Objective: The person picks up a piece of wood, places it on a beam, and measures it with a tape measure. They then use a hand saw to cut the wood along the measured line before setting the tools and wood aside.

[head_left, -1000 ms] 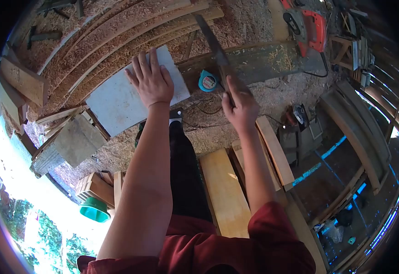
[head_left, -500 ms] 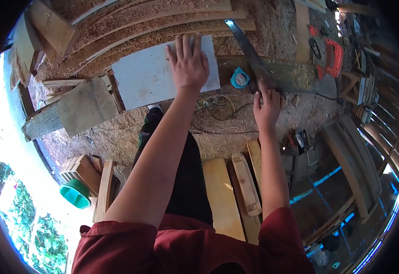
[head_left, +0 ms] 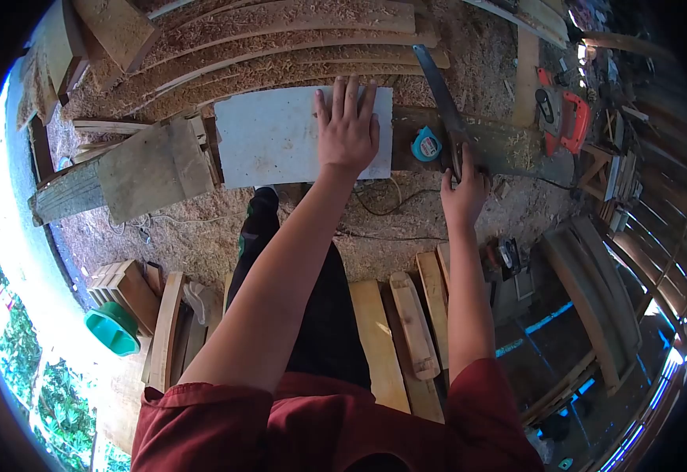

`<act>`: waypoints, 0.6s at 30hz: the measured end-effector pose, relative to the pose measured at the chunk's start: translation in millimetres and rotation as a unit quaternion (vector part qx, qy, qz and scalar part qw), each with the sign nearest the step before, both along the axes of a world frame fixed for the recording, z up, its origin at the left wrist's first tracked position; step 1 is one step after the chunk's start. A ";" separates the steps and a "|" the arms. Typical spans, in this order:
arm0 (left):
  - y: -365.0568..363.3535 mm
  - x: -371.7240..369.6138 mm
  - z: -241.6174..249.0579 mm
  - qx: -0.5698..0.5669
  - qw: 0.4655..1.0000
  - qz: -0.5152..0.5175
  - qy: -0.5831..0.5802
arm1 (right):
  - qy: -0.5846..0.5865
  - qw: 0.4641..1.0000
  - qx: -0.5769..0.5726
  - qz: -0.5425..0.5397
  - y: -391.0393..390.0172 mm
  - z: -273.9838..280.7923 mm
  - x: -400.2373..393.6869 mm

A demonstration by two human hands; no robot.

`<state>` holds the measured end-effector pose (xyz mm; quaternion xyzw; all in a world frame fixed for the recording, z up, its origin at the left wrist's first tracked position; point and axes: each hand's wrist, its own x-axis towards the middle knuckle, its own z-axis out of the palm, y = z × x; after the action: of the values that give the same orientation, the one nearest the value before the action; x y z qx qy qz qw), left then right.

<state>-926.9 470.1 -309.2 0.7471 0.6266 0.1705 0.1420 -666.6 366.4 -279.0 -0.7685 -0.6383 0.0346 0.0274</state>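
My left hand [head_left: 347, 138] lies flat on a pale, whitish board [head_left: 261, 141], its fingers stretched toward the far edge. The board rests across a long wooden plank. To the right, my right hand [head_left: 466, 197] is at the handle end of a handsaw [head_left: 440, 90], index finger along the dark handle and the other fingers curled. The saw's blade points away from me, up and slightly left. A blue tape measure [head_left: 426, 145] sits between the board and the saw handle.
A red-orange power tool [head_left: 570, 122] stands at the right end of the plank [head_left: 509, 145]. Curved timbers [head_left: 304, 43] with shavings lie beyond. Left are a brown panel [head_left: 155, 169] and green container [head_left: 112, 328]. Several boards [head_left: 379, 346] lie near my legs, and a cable [head_left: 391, 234] crosses the floor.
The view has shifted, so the board and tape measure appear lower and farther right. The saw blade looks slightly more upright. My left hand stays flat on the board; my right stays at the saw handle.
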 end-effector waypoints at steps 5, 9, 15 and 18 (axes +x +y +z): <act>2.9 -8.5 -4.2 0.008 0.999 -0.018 -0.047 | -0.039 0.999 0.005 -0.036 2.2 20.0 -13.4; -2.9 -43.1 8.2 0.004 0.978 -0.066 -0.196 | 0.030 0.997 0.057 -0.032 8.3 33.1 -24.7; -26.5 -109.7 18.0 0.031 0.991 -0.020 -0.127 | 0.103 0.989 0.057 0.085 36.9 11.7 -56.1; -33.1 -131.9 29.1 0.036 0.989 0.030 -0.144 | 0.121 0.990 0.027 0.066 44.4 4.5 -59.8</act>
<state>-1058.8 437.0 -280.0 0.7002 0.6155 0.3024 0.1986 -726.4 410.8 -274.4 -0.7138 -0.6804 0.1112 0.1231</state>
